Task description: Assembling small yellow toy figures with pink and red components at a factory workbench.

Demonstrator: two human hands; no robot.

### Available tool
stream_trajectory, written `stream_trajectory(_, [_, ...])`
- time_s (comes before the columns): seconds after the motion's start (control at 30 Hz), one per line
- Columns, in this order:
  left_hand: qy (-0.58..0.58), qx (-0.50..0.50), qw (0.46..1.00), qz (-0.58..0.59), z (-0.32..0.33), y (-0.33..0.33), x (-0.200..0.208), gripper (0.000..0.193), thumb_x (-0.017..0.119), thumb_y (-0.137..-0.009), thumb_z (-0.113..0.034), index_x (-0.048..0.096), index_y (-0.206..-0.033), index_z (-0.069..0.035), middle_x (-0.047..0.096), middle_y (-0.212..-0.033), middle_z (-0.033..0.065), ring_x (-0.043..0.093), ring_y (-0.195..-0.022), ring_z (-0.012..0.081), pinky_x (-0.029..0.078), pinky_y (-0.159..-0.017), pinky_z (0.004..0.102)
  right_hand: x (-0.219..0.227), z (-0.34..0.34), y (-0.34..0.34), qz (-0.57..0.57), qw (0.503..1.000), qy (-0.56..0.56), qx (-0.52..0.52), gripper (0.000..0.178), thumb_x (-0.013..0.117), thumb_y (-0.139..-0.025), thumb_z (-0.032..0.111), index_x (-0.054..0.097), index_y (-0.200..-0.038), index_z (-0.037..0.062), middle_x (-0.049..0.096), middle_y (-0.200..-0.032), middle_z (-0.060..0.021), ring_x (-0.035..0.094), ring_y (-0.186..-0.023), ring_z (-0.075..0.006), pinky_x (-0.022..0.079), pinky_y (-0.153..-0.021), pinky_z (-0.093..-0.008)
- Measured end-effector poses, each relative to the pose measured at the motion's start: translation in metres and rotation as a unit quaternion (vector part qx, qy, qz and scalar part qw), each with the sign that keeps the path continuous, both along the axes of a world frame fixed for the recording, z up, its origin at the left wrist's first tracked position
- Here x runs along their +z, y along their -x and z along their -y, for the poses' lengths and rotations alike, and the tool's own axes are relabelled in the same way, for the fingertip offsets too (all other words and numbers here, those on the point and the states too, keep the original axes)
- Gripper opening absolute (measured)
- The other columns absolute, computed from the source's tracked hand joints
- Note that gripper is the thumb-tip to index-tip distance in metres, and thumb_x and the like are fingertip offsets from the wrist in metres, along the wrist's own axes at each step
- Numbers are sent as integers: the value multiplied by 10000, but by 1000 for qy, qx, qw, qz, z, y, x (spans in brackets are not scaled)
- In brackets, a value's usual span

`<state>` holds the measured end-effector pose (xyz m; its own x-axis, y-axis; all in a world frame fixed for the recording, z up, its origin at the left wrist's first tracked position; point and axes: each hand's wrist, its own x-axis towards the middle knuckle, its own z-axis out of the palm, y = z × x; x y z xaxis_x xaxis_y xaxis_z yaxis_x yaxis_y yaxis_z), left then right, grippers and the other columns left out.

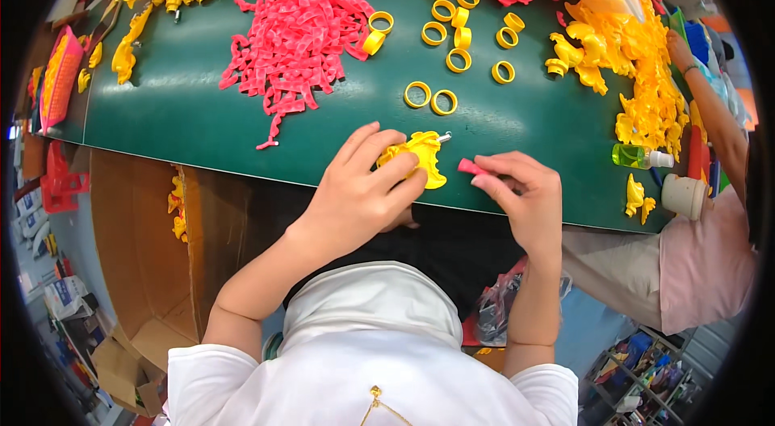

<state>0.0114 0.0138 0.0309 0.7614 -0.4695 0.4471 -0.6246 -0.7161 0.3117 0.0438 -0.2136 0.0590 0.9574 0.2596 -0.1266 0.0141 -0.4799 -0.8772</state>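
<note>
Near the front edge of the green table, my left hand has its fingers closed over a yellow moulded plastic part. A small metal piece sticks out at the part's upper right. To the right and a little apart from it, my right hand pinches a small pink plastic piece between thumb and fingertips, pointing toward the yellow part. Just beyond my hands lie two yellow rings side by side.
A heap of small pink pieces lies ahead on the left, with several more rings right of it. Yellow parts, a green spray bottle and a co-worker's arm are at right. A cardboard box stands below the table's left edge.
</note>
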Motion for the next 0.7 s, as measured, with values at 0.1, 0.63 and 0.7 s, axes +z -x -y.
stream_trajectory(0.1, [49,1,999,1,13,1,0,262,696,-637,-108,630,-880,-39,537,-882,63,566,-942,268,505,-816,410,-6,-5,7,137,990,44,10,182,727,-760,-10,717,-942,-11,682,-866,-95,626,-745,-152,473,-609,-239])
stream_trajectory(0.63, [94,12,995,21,15,-1,-22,279,767,-602,-116,657,-857,-85,573,-868,23,563,-863,253,495,-700,361,-48,41,61,408,902,86,-107,234,653,-752,-79,657,-965,18,621,-881,-127,596,-765,-256,494,-667,-314])
stream_trajectory(0.7, [103,13,994,27,16,-3,-24,262,767,-617,-110,654,-853,-93,573,-866,21,564,-863,254,495,-701,354,-55,34,68,377,925,47,0,220,664,-734,-71,668,-931,29,622,-788,-104,597,-666,-236,488,-587,-321])
